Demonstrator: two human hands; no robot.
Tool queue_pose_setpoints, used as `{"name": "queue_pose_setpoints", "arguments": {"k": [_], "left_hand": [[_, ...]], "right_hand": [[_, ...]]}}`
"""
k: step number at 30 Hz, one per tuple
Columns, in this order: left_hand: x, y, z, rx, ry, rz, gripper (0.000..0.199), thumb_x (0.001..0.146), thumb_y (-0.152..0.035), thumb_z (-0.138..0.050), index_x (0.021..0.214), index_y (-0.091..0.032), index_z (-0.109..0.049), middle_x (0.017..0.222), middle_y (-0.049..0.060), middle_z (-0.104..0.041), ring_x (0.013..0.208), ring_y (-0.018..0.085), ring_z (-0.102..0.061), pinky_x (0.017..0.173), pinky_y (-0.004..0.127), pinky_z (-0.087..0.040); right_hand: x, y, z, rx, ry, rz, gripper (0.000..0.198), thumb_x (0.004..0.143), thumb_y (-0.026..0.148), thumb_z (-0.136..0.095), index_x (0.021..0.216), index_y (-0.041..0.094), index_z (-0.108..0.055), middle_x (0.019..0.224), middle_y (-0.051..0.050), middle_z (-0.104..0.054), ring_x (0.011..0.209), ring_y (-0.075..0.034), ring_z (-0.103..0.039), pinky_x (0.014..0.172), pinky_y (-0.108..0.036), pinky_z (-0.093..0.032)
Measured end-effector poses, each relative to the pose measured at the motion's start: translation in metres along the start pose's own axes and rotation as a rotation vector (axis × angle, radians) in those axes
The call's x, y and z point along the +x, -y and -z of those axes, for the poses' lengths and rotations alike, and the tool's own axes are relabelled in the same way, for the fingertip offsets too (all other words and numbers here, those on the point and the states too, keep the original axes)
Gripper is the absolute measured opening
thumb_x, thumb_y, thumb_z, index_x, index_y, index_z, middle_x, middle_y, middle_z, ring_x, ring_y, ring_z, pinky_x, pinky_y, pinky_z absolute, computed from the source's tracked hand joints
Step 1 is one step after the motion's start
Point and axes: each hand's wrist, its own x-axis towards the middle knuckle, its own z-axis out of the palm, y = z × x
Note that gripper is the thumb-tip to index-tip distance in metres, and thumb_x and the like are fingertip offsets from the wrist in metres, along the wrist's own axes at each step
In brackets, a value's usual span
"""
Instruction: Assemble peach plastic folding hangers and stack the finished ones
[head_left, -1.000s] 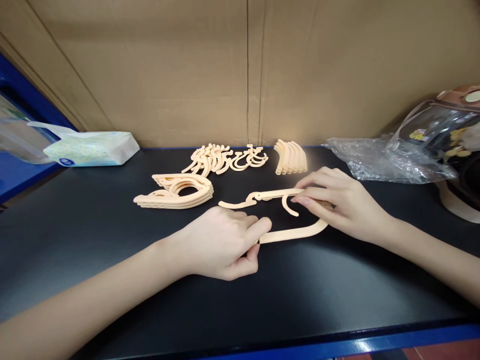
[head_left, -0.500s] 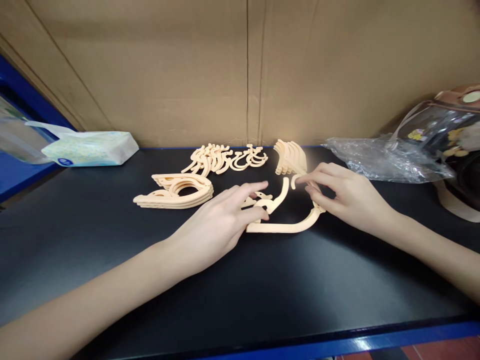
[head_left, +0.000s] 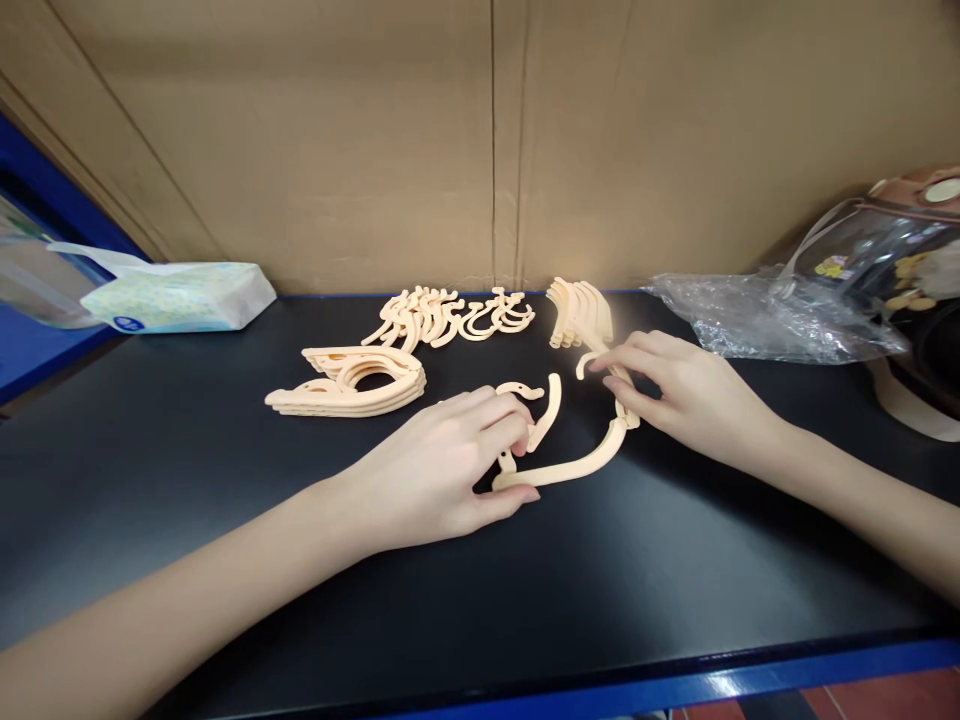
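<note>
"So, what's the left hand [head_left: 450,462] doing?"
"Gripping the hanger's [head_left: 568,470] left end, over the table [head_left: 487,620]; right hand [head_left: 675,380] pinches its far side."
"Any tip?"
"I'd steady that end, turning the joint [head_left: 628,421] gently, clear of the strips [head_left: 579,315]."

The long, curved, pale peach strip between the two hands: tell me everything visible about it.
The long, curved, pale peach strip looks like smooth plastic. From the left hand, whose thumb seems to touch it, it runs rightward, bends away from the viewer and meets another pale peach piece by the right hand. Whether it rests on the black tabletop is unclear.
</note>
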Motion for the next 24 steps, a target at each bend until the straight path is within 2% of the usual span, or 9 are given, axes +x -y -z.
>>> {"name": "queue_pose_setpoints", "arguments": {"k": [3, 9, 15, 24], "left_hand": [[0.0007, 0.0007, 0.0002, -0.006, 0.020, -0.017, 0.012, 0.089, -0.030, -0.058, 0.093, -0.019, -0.052, 0.106, 0.004, -0.062, 0.096, 0.019, -0.059, 0.085, 0.032, -0.045], [0.0017, -0.0003, 0.0003, 0.020, 0.005, -0.062, 0.006, 0.086, -0.022, -0.054, 0.092, -0.019, -0.052, 0.101, 0.005, -0.064, 0.094, 0.019, -0.061, 0.086, 0.031, -0.045], [0.0017, -0.0009, -0.0004, 0.049, 0.017, -0.078, 0.008, 0.085, -0.017, -0.050, 0.092, -0.019, -0.051, 0.101, 0.005, -0.065, 0.093, 0.018, -0.060, 0.081, 0.030, -0.045], [0.0027, -0.0017, -0.0004, 0.065, 0.029, -0.095, 0.011, 0.085, -0.013, -0.048, 0.093, -0.018, -0.054, 0.099, 0.005, -0.065, 0.091, 0.018, -0.059, 0.077, 0.029, -0.045]], "right_hand": [[-0.0004, 0.0011, -0.0004, 0.015, 0.019, 0.000, 0.019, 0.092, 0.023, -0.046, 0.101, 0.021, -0.063, 0.093, -0.005, -0.063, 0.086, -0.021, -0.057, 0.074, -0.035, -0.046], [-0.0005, 0.0035, 0.0005, 0.056, 0.023, 0.017, 0.015, 0.092, 0.022, -0.046, 0.099, 0.022, -0.059, 0.086, -0.004, -0.061, 0.082, -0.021, -0.056, 0.073, -0.034, -0.046], [-0.0006, 0.0044, -0.0004, 0.073, 0.045, 0.011, 0.013, 0.091, 0.022, -0.047, 0.100, 0.022, -0.057, 0.089, -0.004, -0.061, 0.084, -0.020, -0.056, 0.072, -0.033, -0.045], [-0.0018, 0.0061, -0.0021, 0.055, 0.032, -0.018, 0.006, 0.090, 0.025, -0.048, 0.095, 0.022, -0.047, 0.085, -0.003, -0.060, 0.074, -0.018, -0.055, 0.063, -0.030, -0.043]]}}
